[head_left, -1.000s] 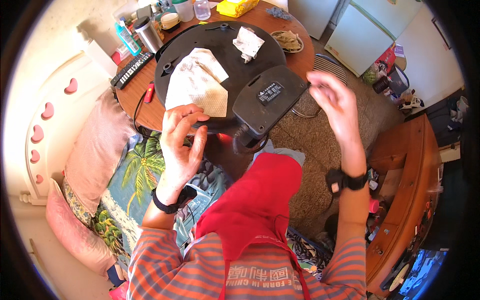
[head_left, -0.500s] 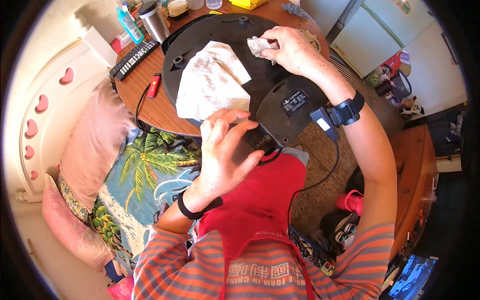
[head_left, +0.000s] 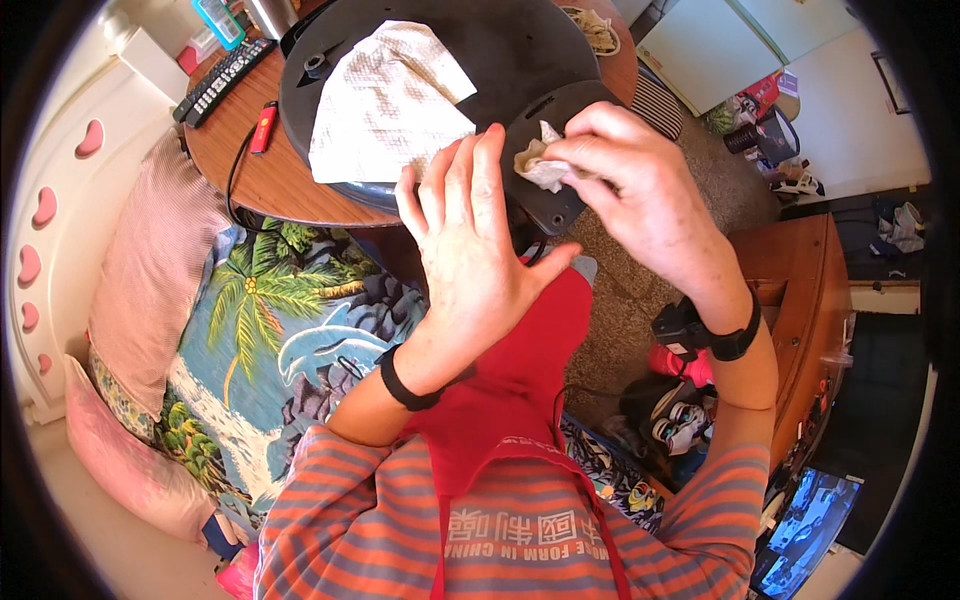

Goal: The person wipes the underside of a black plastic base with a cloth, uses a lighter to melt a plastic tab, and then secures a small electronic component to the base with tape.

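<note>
A round black appliance (head_left: 510, 60) lies on the wooden table with its underside up; two feet and a squarish block (head_left: 575, 105) at its near right edge show. A spread white paper towel (head_left: 385, 105) covers its left part. My right hand (head_left: 630, 175) is closed on a crumpled, stained paper towel (head_left: 541, 162), pressed to that block. My left hand (head_left: 470, 225) is at the appliance's near edge. Its fingers are stretched out, the tips by the paper towel's lower corner, and nothing is held. Whether the fingertips press on the appliance cannot be made out.
Left on the table (head_left: 240, 185) lie a remote control (head_left: 222, 85) and a red lighter-like object (head_left: 264, 128) by a black cable. A bowl with crumpled paper (head_left: 595, 30) stands behind right. A patterned bed cover (head_left: 260, 310) and pillows lie left; a wooden cabinet (head_left: 800, 290) stands right.
My right hand has come nearer with the crumpled paper towel, from the appliance's far side to the block. My left hand's fingers have straightened. The whole view has shifted, so the table sits higher.
</note>
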Demonstrator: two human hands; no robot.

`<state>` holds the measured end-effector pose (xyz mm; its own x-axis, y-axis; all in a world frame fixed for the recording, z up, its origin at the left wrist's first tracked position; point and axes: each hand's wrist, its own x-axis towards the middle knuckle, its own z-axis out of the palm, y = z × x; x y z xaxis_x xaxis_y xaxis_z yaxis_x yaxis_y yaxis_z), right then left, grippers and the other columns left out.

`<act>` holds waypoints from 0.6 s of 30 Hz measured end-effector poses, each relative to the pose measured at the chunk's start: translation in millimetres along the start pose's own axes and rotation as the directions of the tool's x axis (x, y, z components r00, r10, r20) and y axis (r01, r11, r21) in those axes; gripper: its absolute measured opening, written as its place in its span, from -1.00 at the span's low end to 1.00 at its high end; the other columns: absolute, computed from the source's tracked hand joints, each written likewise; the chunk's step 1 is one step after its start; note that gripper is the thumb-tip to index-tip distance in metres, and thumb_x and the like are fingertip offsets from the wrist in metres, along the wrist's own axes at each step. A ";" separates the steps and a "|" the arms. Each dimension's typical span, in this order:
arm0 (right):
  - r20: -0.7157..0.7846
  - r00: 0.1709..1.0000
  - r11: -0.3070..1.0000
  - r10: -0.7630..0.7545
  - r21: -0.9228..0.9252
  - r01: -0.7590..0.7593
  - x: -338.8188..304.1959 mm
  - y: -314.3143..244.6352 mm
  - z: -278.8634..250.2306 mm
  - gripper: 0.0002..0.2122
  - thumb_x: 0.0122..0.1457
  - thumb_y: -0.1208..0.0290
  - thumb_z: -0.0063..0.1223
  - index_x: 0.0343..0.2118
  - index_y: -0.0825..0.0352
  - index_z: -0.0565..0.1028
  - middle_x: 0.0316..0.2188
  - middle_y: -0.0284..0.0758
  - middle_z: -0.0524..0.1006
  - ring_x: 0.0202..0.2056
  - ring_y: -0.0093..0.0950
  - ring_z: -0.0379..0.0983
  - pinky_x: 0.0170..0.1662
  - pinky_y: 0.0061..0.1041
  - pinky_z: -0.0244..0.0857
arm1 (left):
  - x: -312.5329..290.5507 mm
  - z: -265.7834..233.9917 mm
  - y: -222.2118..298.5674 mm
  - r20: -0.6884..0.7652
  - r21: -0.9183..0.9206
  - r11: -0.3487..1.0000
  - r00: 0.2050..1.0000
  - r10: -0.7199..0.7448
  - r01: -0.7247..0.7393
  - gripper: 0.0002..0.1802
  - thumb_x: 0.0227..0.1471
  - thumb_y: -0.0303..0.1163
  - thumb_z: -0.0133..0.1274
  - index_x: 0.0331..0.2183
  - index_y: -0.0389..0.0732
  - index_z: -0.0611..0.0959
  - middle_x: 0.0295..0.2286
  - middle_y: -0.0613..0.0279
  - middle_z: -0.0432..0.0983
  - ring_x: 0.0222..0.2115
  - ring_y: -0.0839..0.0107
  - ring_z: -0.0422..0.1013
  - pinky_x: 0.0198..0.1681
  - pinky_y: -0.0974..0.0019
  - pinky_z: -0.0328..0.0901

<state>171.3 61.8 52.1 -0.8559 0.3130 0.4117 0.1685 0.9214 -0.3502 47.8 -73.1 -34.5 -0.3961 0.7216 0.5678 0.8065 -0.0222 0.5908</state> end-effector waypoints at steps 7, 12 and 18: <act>0.039 0.996 0.967 -0.085 -0.237 0.092 -7.7 -9.0 8.8 -0.81 0.00 0.61 0.18 -0.27 0.44 0.62 -0.36 -0.29 0.51 -0.25 -0.30 0.50 -0.18 -0.33 0.46 | 2.1 12.3 -0.7 -0.071 0.023 1.000 0.997 0.000 0.002 0.33 -0.40 -0.14 0.55 0.34 -0.34 0.22 0.21 0.07 0.30 0.18 0.04 0.24 0.32 -0.31 -0.14; 0.074 0.994 0.978 -0.076 -0.186 0.088 -16.5 -10.5 1.7 -0.87 0.03 0.61 0.17 -0.31 0.43 0.59 -0.38 -0.27 0.47 -0.27 -0.27 0.47 -0.21 -0.31 0.42 | 2.9 12.4 -1.6 -0.086 0.041 0.999 0.996 0.011 -0.007 0.34 -0.42 -0.13 0.55 0.33 -0.36 0.22 0.20 0.08 0.31 0.16 0.04 0.26 0.30 -0.30 -0.12; 0.163 0.987 0.998 0.011 0.063 -0.022 -35.8 -2.4 -29.1 -0.83 0.07 0.68 0.22 -0.23 0.45 0.59 -0.35 -0.21 0.52 -0.32 -0.21 0.52 -0.26 -0.33 0.42 | 5.9 10.5 -0.3 -0.097 0.026 0.999 0.995 -0.017 0.020 0.31 -0.47 -0.24 0.55 0.32 -0.34 0.25 0.06 0.07 0.45 0.15 0.06 0.31 0.35 -0.19 -0.11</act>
<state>215.8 55.1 62.6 -0.9221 0.2818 0.2653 0.1562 0.8981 -0.4111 49.8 -61.5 -37.3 -0.4505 0.6515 0.6104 0.8097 0.0100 0.5868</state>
